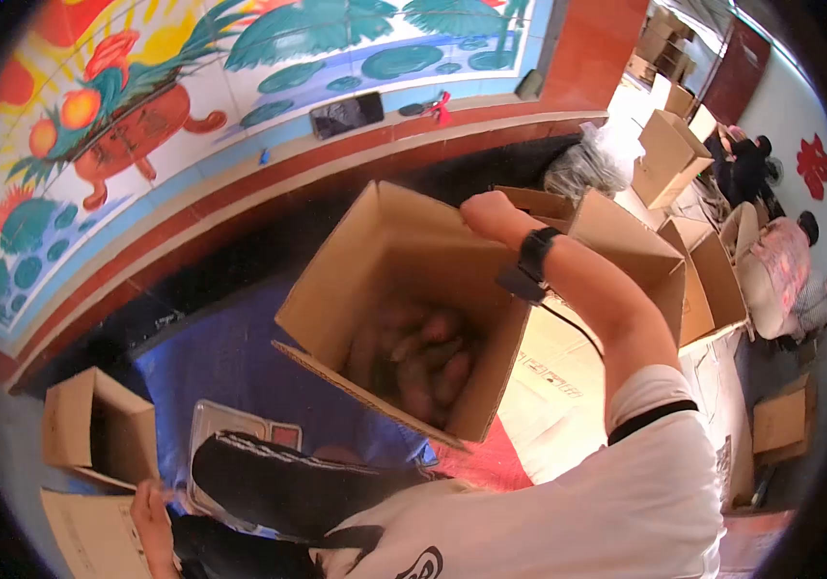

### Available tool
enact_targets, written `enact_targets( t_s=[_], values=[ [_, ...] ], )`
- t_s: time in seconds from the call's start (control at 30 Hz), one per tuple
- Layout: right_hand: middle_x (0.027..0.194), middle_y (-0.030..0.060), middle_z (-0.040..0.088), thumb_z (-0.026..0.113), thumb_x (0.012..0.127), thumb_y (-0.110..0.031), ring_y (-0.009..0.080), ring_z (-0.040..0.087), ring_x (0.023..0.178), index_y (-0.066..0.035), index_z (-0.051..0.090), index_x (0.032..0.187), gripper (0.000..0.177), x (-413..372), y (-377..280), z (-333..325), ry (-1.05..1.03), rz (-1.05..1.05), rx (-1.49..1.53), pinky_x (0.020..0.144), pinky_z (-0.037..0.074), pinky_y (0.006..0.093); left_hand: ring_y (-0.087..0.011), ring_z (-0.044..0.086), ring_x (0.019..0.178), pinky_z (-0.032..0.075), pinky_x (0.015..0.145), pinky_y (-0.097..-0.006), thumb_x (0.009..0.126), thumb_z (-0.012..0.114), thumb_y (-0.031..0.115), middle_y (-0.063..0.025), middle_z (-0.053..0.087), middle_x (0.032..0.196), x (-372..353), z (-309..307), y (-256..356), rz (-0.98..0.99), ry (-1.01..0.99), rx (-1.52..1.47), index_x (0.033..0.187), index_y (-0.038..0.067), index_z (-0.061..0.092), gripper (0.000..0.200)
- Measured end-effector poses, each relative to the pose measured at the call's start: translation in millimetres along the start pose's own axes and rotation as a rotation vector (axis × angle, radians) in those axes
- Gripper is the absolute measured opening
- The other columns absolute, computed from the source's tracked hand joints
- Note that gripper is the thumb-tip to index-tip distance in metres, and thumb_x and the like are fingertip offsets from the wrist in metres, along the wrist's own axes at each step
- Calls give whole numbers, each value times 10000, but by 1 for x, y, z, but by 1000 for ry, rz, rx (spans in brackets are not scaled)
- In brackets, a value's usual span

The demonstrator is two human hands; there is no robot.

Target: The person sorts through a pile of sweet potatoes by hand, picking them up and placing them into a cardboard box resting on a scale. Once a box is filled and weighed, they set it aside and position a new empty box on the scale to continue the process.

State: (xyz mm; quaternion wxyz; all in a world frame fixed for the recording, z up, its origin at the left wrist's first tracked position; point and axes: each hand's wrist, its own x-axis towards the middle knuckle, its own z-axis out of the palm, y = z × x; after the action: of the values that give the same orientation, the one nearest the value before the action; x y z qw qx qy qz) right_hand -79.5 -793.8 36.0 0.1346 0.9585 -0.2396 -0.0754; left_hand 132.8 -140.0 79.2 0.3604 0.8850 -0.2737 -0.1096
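My right hand (491, 214) is closed on the upper rim of a large open cardboard box (336, 280). The box is tilted so its opening faces me. Inside lie several reddish-brown, elongated roots (428, 357) that look like sweet potatoes, dim and slightly blurred. Low on the left, my left hand (153, 521) has its fingers curled, next to a cardboard flap (85, 531); what it holds, if anything, I cannot make out. Close to it are a smaller open cardboard box (124, 420) and a clear plastic tray (206, 420), partly hidden by my leg.
Open cardboard boxes (626, 246) stand to the right, with flattened cardboard (553, 386) on the floor. Behind them is a grey plastic bag (582, 169). A phone (346, 116) rests on the wall ledge. Two other people (775, 261) are at the far right.
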Motion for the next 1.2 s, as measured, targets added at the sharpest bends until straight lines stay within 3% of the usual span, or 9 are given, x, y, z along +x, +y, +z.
enact_targets(
  t_s=[0.1,0.17,0.27,0.47,0.53,0.57,0.9,1.07,1.2],
  values=[
    [859,93,657,540,759,-138,261,643,784,-100,682,815,158,10,-15,-14,-39,97,-66,606,505,355,-235,516,890,396,787,-351,894,446,268,-123,520,833,-21,-11,-18,-153,15,157,873,-7,509,282],
    [842,86,656,545,756,-147,258,643,779,-98,671,802,143,11,-22,-17,-27,107,-53,610,506,365,-311,291,1249,217,1043,-342,904,410,324,-189,369,1316,-33,-19,2,-459,-161,289,1284,26,369,485],
    [843,78,654,536,767,-161,243,644,784,-111,652,862,158,16,-45,-23,14,162,-11,621,507,362,-317,297,1244,216,1043,-346,907,401,321,-190,371,1314,-50,-18,-36,-415,-128,278,1277,20,375,477],
    [782,80,641,528,767,-163,264,629,746,-89,625,888,172,-2,-148,-97,48,-278,57,600,493,399,-327,292,1242,206,1046,-356,912,386,325,-199,359,1317,-78,-8,-83,-356,-67,393,1272,14,376,476],
    [815,104,644,544,752,-176,282,628,770,-74,640,848,170,24,-179,-79,599,-547,383,623,498,397,-330,286,1244,202,1047,-359,913,382,329,-202,352,1321,-83,-2,-89,-330,-51,457,1273,14,374,478],
    [819,114,646,543,743,-171,271,631,783,-64,647,785,155,5,-204,-144,155,-400,280,623,500,393,-331,284,1245,199,1048,-361,913,381,331,-204,348,1322,-85,-1,-92,-316,-42,482,1273,14,372,480],
    [832,84,658,575,711,-146,249,635,791,-98,688,797,150,4,-383,-136,257,-698,376,555,492,391,-376,168,1278,144,1056,-431,920,332,384,-240,223,1372,-103,1,-103,-364,-65,492,1312,32,308,527],
    [826,96,655,596,670,-133,247,641,756,-83,679,782,148,-9,-397,-79,4,-542,418,546,486,376,-415,199,1244,179,1031,-460,903,379,402,-273,244,1341,-114,0,-116,-268,-43,587,1289,40,340,531],
    [815,92,638,593,709,-192,247,624,784,-89,652,807,154,-35,-360,-104,156,-547,377,606,469,367,-432,228,1220,204,1012,-475,889,405,421,-289,275,1313,-115,-1,-115,-267,-12,595,1276,45,361,541]
  ],
)
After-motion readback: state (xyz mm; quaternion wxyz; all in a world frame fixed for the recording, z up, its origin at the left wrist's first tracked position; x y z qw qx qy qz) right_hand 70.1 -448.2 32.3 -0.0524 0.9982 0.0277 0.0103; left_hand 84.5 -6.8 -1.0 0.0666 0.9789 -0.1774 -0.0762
